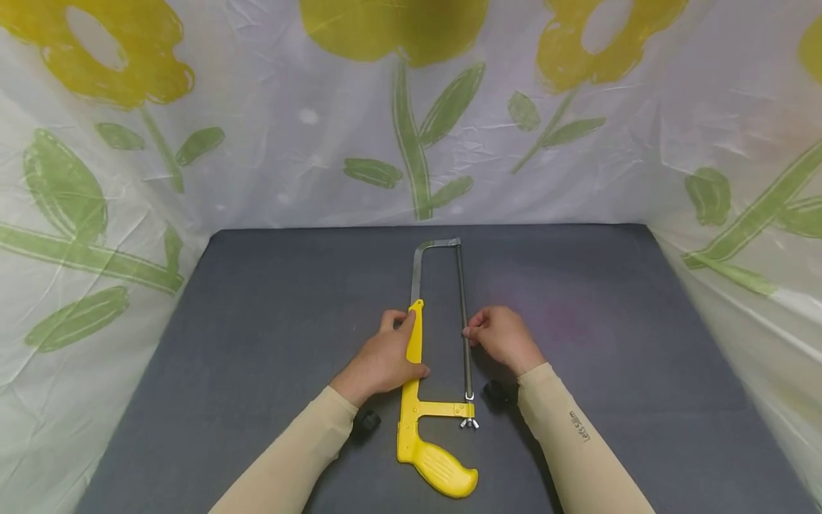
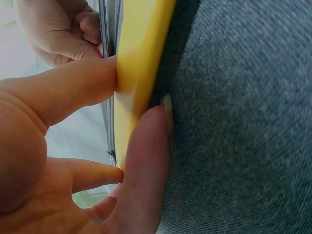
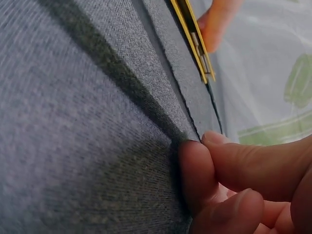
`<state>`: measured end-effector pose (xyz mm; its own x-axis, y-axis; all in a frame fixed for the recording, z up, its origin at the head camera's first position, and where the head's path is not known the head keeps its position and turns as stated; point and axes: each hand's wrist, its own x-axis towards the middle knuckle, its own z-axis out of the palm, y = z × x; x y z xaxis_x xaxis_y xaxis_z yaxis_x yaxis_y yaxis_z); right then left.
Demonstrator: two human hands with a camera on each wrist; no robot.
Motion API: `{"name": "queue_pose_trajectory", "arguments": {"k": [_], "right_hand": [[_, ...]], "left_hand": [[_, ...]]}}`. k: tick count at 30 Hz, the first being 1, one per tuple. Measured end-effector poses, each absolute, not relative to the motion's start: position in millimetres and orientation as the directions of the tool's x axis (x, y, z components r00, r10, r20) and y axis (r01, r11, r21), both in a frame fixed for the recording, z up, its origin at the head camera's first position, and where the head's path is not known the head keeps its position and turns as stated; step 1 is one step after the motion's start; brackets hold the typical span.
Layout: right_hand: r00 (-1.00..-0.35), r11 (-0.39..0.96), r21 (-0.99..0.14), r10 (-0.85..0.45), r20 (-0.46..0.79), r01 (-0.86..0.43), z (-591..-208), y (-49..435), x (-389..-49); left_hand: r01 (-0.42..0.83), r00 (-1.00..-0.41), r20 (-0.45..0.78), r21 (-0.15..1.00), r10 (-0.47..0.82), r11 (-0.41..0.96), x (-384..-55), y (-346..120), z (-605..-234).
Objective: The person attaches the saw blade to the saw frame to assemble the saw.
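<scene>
A hacksaw point(image 1: 446, 467) with a yellow handle lies lengthwise on the dark table, its grey metal bow pointing away from me. My left hand point(image 1: 382, 360) grips the yellow frame bar point(image 2: 141, 48), with fingers on both sides of it in the left wrist view. Along the saw's right side runs the thin blade point(image 1: 462, 293), fixed near the handle by a wing nut point(image 1: 469, 422). At about the blade's middle, my right hand point(image 1: 506, 337) pinches it between thumb and index finger. The other right fingers are curled in the right wrist view.
A dark grey cloth covers the table point(image 1: 270, 307). White sheets with yellow flowers and green leaves point(image 1: 411, 143) hang behind it and at both sides. Black devices point(image 1: 367, 422) sit under the wrists, by the beige sleeves point(image 1: 578, 435).
</scene>
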<state>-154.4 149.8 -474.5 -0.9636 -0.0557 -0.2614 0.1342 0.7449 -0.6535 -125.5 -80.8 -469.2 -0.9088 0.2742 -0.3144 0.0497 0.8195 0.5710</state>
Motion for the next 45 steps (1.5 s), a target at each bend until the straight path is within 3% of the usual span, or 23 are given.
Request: {"name": "queue_pose_trajectory", "arguments": {"k": [17,25,32,45], "right_hand": [[-0.966,0.753,-0.650,-0.083,-0.243,0.099,-472,155,-146],[-0.956,0.792,-0.609,-0.143,-0.256,0.045,-459,168,-89],[-0.930,0.781,-0.623,-0.253,-0.268,-0.033,-451,165,-53],[-0.947,0.831,-0.549,-0.099,-0.304,0.089,-454,155,-41]], "left_hand": [[0.028,-0.916,-0.314,0.572,0.250,0.820,-122,-79,-468],[0.036,-0.910,-0.316,0.583,0.267,0.812,-121,-72,-471],[0.013,-0.937,-0.295,0.502,0.186,0.865,-118,-62,-462],[0.040,-0.968,-0.209,0.410,0.136,0.911,-104,-47,-451]]}}
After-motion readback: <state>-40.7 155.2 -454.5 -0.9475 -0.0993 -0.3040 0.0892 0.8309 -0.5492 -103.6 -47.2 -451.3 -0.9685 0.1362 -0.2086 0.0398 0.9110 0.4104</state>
